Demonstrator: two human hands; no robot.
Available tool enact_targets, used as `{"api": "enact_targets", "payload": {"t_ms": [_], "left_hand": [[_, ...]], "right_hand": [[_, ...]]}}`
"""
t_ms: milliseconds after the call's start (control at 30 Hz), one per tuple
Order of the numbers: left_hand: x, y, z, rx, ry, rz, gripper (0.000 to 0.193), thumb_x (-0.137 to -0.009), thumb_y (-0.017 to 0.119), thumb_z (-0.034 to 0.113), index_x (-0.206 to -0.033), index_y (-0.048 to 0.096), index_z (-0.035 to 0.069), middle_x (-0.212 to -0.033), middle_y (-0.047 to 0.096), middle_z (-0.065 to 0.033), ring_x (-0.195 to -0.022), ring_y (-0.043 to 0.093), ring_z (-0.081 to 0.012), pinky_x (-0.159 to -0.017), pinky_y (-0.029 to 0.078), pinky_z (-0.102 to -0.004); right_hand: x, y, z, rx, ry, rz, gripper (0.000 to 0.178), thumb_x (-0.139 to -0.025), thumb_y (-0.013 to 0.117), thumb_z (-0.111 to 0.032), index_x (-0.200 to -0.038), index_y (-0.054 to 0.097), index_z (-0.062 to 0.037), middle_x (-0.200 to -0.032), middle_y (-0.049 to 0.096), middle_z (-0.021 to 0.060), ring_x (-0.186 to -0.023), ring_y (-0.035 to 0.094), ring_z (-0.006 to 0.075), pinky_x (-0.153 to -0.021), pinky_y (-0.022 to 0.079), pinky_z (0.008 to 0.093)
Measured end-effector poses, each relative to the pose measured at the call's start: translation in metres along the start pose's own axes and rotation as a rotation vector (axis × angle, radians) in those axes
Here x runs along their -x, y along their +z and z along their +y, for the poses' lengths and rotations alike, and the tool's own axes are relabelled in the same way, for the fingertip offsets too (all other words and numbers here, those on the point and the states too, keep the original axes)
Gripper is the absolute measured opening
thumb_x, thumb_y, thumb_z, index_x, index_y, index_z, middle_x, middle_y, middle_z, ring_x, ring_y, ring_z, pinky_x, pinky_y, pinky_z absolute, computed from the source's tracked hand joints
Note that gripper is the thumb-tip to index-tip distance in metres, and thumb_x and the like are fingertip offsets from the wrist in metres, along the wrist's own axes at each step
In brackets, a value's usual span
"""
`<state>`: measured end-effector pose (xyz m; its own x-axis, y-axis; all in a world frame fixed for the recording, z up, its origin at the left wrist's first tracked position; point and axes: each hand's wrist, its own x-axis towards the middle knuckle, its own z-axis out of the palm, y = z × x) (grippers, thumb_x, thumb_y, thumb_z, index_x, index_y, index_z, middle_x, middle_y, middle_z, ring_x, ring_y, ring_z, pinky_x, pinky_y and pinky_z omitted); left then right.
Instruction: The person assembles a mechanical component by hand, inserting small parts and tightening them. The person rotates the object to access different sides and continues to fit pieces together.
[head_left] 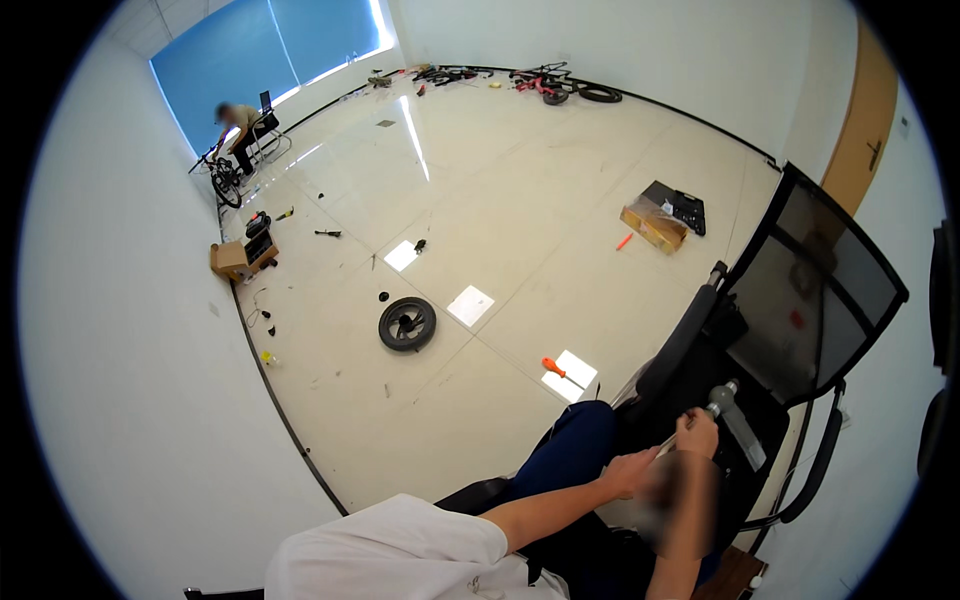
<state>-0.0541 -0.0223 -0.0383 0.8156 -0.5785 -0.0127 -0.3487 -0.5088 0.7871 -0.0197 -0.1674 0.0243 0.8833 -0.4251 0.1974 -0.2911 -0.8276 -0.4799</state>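
Observation:
On the right, both my hands are close together over the black seat of a mesh-backed office chair (830, 285). My left hand (630, 473) is closed around the near end of a thin pale rod-like piece (665, 446), most of it hidden by my fingers. Just beyond it, my right hand (697, 435) is closed at the other end, its fingertips close to a grey part with a silvery tubular end (724, 394). This grey part lies on the seat, with a flat grey strip (744, 440) running from it. A blurred patch covers part of my right forearm.
An orange-handled screwdriver (553, 367) and a black wheel (407, 324) lie on the tiled floor. Farther off are an open tool case (683, 208), cardboard boxes (233, 262) and bike parts (540, 82). A person (243, 125) sits bent over a small bike (226, 183).

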Motion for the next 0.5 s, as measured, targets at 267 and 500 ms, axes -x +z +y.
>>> {"api": "enact_targets", "payload": {"t_ms": [267, 500], "left_hand": [[-0.002, 0.003, -0.005, 0.028, 0.021, -0.018, 0.091, -0.076, 0.071, 0.063, -0.138, 0.044, 0.002, -0.113, 0.065, -0.0188, -0.099, 0.065, -0.0361, -0.079, 0.053, -0.0420], [0.006, 0.013, -0.001, 0.045, 0.092, -0.081, 0.089, -0.076, 0.075, 0.052, -0.140, 0.040, 0.002, -0.089, 0.065, -0.0214, -0.083, 0.065, -0.0397, -0.070, 0.052, -0.0452]], "right_hand": [[0.062, -0.037, 0.084, -0.143, 0.206, 0.052, 0.026, -0.093, 0.053, -0.017, -0.085, 0.056, 0.0084, -0.069, 0.057, 0.0248, -0.062, 0.058, 0.0367, -0.059, 0.044, 0.0428], [0.158, 0.002, 0.064, -0.042, 0.719, 0.071, 0.042, -0.106, 0.041, -0.035, -0.123, 0.055, 0.0006, -0.091, 0.062, 0.0219, -0.075, 0.059, 0.0342, -0.063, 0.043, 0.0470]]}}
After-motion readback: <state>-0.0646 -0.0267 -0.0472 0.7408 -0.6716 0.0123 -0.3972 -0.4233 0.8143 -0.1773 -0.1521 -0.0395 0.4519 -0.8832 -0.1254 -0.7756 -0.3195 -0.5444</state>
